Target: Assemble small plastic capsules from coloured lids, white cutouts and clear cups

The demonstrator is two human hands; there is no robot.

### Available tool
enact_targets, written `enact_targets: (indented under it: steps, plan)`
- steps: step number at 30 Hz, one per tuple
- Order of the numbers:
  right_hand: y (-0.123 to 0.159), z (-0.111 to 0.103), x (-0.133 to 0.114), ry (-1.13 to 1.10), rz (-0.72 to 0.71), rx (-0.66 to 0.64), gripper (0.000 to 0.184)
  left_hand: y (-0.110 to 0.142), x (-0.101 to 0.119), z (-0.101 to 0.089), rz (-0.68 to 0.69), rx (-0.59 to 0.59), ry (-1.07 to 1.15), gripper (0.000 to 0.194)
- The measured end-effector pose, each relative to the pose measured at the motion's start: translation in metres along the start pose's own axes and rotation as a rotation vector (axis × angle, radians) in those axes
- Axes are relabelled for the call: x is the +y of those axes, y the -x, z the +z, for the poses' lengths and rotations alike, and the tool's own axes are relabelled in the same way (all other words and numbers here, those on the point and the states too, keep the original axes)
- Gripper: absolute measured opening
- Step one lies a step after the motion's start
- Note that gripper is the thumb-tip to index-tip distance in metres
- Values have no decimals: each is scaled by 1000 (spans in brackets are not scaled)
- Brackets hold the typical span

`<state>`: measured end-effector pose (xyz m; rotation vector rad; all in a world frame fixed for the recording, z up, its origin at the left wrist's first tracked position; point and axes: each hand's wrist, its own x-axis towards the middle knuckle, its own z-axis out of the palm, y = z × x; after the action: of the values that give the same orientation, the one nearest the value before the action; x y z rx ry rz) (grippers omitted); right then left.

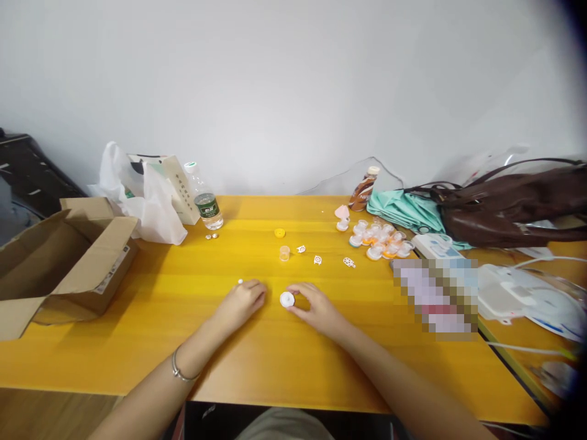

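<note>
My right hand point(316, 305) rests on the yellow table point(151, 318) with its fingers pinched round a small white round cap-like piece point(287, 299). My left hand point(243, 300) lies a little to the left, fingers curled under, beside a tiny white bit point(239, 281); what it holds, if anything, is hidden. A bracelet sits on my left wrist. Farther back lie a small clear cup point(284, 253), a yellow cap point(279, 232) and three small white patterned pieces point(317, 260).
An open cardboard box point(68, 256) stands at the left, with a white plastic bag point(151, 205) and a water bottle point(206, 198) behind it. A cluster of small lidded cups point(380, 239), a brown drink bottle point(364, 188), green cloth, a brown bag point(513, 205) and white devices fill the right.
</note>
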<state>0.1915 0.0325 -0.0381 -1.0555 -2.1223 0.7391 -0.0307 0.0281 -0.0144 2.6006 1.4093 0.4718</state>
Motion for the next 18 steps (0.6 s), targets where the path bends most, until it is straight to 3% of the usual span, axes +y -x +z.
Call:
enact_targets:
  steps: [4,7,13,18]
  plan:
    - [-1,1,0,0,-23,6,25,-8,14,14,257,64,20,22]
    - [-1,0,0,5,-36,-3,25,-11,16,17,337,85,-85,23]
    - [-1,0,-1,2,-28,-11,25,-11,13,18,303,157,-6,20]
    - [-1,1,-1,9,-31,2,26,-10,14,18,242,144,78,18]
